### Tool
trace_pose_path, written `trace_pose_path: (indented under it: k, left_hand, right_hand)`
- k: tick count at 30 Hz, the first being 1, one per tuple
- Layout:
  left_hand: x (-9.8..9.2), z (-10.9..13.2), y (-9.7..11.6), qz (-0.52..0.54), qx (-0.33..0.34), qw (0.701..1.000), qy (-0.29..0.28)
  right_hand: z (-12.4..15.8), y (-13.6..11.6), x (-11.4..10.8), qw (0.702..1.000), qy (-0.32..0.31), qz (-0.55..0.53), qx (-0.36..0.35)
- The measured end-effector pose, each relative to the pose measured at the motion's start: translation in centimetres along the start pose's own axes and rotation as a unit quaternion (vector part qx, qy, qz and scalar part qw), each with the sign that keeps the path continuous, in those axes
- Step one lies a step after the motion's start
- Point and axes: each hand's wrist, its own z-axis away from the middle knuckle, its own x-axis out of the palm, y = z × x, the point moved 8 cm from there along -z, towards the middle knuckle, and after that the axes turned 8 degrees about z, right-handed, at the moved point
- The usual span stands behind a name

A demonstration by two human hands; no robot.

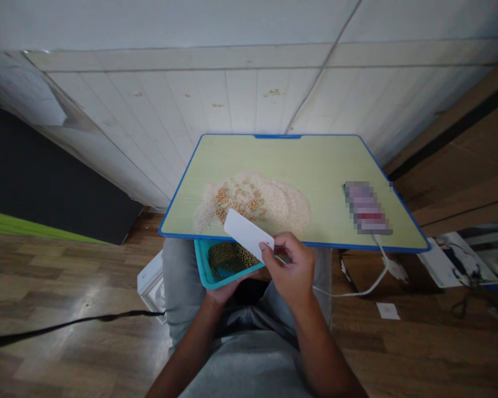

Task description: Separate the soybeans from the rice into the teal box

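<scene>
R hand (292, 265) pinches white card (247, 232), L hand (222, 293) holds tub (201, 262) below table (315, 160) edge. Prob. sweeping beans (253, 199); next needs steady tub.

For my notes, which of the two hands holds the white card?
The right hand holds the white card; the left hand is beneath the turquoise container instead.

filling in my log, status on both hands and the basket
Left grip holding teal basket. Right grip pinching white card. Card hides part of basket. Pale grain pile on board.
</scene>
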Motion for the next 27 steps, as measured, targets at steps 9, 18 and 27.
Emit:
trace_pose_path:
  k: [9, 18, 27]
  left_hand:
    - [1.0, 0.9, -0.9, 0.017, -0.022, 0.997, 0.075]
    - [1.9, 1.2, -1.3, 0.004, -0.005, 0.993, 0.119]
    - [1.5, 1.1, -1.3, -0.009, -0.007, 0.996, 0.094]
  right_hand:
    - [-0.5, 4.4, -3.0, 0.992, 0.080, 0.015, 0.096]
    - [-0.6, 5.1, -4.5, 0.984, 0.139, 0.008, 0.114]
    - [-0.7, 5.3, -4.8, 0.987, 0.120, 0.003, 0.109]
